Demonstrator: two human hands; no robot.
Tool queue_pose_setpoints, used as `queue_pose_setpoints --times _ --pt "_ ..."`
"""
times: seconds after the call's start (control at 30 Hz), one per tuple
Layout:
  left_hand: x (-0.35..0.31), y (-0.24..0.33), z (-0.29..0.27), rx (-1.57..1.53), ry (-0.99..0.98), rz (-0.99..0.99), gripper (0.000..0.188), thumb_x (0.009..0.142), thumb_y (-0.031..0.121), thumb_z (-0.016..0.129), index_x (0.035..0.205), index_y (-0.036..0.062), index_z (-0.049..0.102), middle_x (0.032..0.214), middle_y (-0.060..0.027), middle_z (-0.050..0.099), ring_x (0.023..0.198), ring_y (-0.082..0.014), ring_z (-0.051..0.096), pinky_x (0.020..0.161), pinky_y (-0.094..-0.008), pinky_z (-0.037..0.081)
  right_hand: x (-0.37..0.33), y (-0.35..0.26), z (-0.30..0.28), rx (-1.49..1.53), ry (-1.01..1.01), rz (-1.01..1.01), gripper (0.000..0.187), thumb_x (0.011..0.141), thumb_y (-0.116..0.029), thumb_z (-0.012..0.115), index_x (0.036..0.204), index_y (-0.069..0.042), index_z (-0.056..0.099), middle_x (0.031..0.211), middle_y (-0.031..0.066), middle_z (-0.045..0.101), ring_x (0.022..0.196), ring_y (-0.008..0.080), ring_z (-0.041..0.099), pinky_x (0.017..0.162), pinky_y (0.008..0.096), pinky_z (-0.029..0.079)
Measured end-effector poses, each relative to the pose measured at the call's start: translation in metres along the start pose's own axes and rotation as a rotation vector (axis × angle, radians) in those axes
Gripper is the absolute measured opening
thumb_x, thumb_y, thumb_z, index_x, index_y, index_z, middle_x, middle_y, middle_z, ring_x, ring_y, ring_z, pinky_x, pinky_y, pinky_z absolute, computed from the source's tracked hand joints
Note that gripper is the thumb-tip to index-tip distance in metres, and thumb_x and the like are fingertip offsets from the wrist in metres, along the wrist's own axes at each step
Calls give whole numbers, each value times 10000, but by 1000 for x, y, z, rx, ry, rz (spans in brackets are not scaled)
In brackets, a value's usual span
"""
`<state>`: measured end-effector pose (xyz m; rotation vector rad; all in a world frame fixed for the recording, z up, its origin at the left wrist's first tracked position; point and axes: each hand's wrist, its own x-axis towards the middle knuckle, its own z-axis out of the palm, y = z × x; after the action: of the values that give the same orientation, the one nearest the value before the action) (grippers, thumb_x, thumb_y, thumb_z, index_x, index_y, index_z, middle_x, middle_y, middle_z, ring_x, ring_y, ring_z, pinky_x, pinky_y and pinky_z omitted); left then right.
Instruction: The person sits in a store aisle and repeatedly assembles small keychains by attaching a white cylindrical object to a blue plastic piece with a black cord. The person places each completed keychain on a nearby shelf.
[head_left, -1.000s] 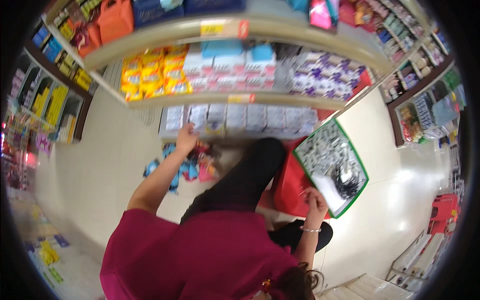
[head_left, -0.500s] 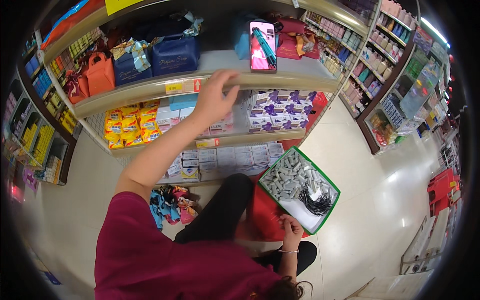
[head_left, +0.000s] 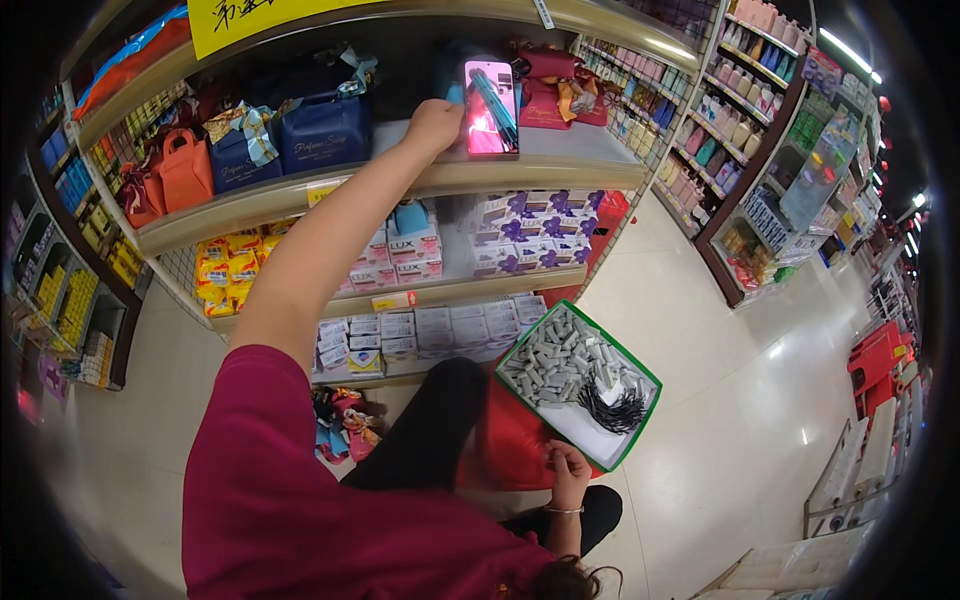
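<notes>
My left hand (head_left: 436,126) reaches onto the upper shelf, just left of an upright phone (head_left: 491,108) with a lit pink screen. Its fingers are curled; their tips and anything in them are hidden from me. A bit of light blue (head_left: 455,93) shows beside the knuckles. Low in front of me, my right hand (head_left: 570,476) has its fingers drawn together over a red surface (head_left: 512,432); I cannot make out anything in them. Next to it rests a green-rimmed box (head_left: 640,430) with many small grey tags (head_left: 560,365) and a bundle of thin black cords (head_left: 612,405).
Dark blue gift bags (head_left: 325,135), an orange bag (head_left: 186,168) and a pink-red bag (head_left: 545,105) stand on the upper shelf. Soap boxes (head_left: 530,235) and yellow packs (head_left: 228,268) fill the shelf below. Crumpled ribboned bags (head_left: 348,425) lie on the floor by my leg.
My left hand has moved from in front of the shelf edge up and onto the shelf, beside the phone, its fingers now curled. My right hand stays by the box. The view has shifted slightly.
</notes>
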<state>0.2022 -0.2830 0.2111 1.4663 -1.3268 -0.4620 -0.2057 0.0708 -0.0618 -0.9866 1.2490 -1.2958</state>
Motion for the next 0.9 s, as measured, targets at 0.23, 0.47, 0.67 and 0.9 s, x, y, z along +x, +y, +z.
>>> queue_pose_setpoints --times 0.23,0.47,0.67,0.9 --pt "7 -1 15 -171 72 -107 223 971 206 582 939 -5 645 839 -71 651 733 -173 656 673 -311 570 -5 14 -16 -6 -14 15 164 964 -56 560 1057 4 680 906 36 694 771 101 643 683 231 516" --pt "-6 14 15 -237 100 -107 187 956 182 604 961 -1 642 846 -73 647 733 -185 658 657 -322 574 -3 24 -21 25 -11 23 158 961 -53 566 1051 11 680 907 46 696 757 111 653 680 229 511" --pt "7 15 48 -162 256 105 206 856 205 650 880 8 706 813 -143 677 733 -277 661 671 -368 528 -5 26 -24 60 1 34 150 959 -48 566 1028 16 682 899 43 696 756 105 646 668 224 502" --pt "14 49 114 -41 326 167 238 810 247 650 828 23 727 843 -189 696 815 -354 667 734 -417 512 -13 17 -34 65 74 51 139 949 -40 571 1001 13 689 894 36 694 753 98 636 687 221 502"
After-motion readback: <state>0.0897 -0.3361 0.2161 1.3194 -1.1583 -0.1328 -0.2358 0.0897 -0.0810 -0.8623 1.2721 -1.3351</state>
